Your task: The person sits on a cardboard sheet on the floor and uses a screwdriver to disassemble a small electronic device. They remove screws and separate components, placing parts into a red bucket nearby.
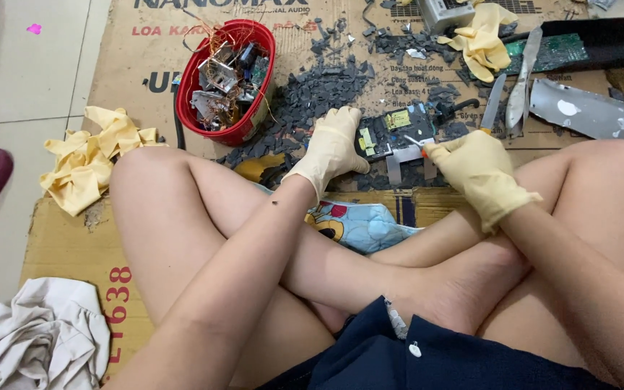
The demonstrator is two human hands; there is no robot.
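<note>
Here, a small dark circuit board [391, 133], judged light, stiff and brittle and best gripped by its edges, is pressed flat on the cardboard sheet [66, 245] by the gloved left hand [332, 146], while a thin orange-handled tool [416, 143] is clenched in the gloved right hand [479, 173], with grey fragments [319, 94] and a red basket [229, 79] of scrap lying beyond.

Each of the 2 hands wears a pale yellow rubber glove, the left hand [331, 148] and the right hand [479, 172], with cuffs ending at the wrists. Forearms and legs are bare. Dark navy shorts [427, 357] carry 1 small white button.
</note>
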